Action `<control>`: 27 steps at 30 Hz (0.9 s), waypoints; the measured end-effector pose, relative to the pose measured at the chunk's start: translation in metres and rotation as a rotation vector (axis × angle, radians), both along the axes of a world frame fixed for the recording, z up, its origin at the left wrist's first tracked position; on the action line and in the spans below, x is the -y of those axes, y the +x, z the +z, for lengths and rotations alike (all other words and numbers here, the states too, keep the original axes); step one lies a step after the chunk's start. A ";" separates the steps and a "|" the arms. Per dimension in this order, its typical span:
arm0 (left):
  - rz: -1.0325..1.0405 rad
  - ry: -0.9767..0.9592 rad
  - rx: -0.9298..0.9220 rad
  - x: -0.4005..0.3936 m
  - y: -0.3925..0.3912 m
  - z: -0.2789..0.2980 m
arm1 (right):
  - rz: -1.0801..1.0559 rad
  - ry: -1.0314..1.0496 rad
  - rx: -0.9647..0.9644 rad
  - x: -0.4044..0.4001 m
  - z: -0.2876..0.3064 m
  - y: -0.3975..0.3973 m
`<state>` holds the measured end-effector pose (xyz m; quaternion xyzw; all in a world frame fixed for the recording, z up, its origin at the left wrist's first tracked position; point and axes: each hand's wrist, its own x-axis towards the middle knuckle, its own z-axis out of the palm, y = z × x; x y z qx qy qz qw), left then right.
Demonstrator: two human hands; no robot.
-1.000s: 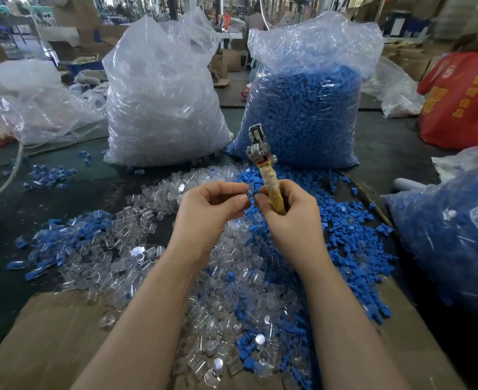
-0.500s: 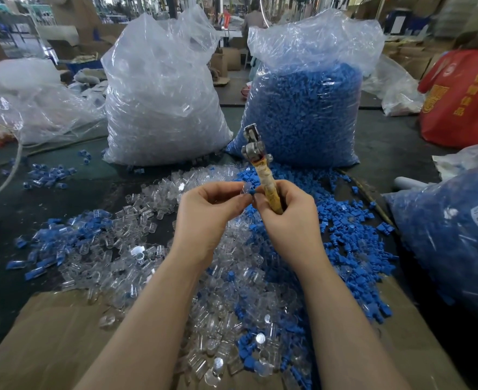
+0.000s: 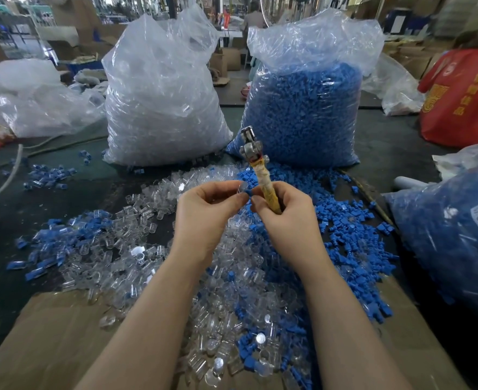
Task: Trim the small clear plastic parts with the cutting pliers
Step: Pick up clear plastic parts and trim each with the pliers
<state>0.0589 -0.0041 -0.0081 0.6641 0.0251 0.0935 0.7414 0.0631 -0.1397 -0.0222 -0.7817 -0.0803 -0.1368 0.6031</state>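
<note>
Near the frame's centre the left hand (image 3: 208,212) pinches a small clear plastic part (image 3: 243,188), light, stiff and probably slippery, best held by its body, while the right hand's (image 3: 285,218) grip holds the upright cutting pliers (image 3: 256,164).

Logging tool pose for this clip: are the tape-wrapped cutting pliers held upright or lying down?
Upright. The right hand grips the yellowish tape-wrapped cutting pliers by their handle, metal head pointing up, tilted slightly left.
</note>
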 end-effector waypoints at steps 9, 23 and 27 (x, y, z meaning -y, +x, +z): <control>-0.016 -0.224 -0.037 -0.001 0.002 0.002 | 0.052 -0.003 -0.114 0.017 0.005 0.000; 0.018 -0.216 0.031 -0.014 0.002 0.006 | 0.244 -0.263 -0.275 0.029 0.005 -0.004; 0.016 -0.172 0.042 -0.018 0.002 0.007 | 0.266 -0.297 -0.271 0.031 0.001 -0.001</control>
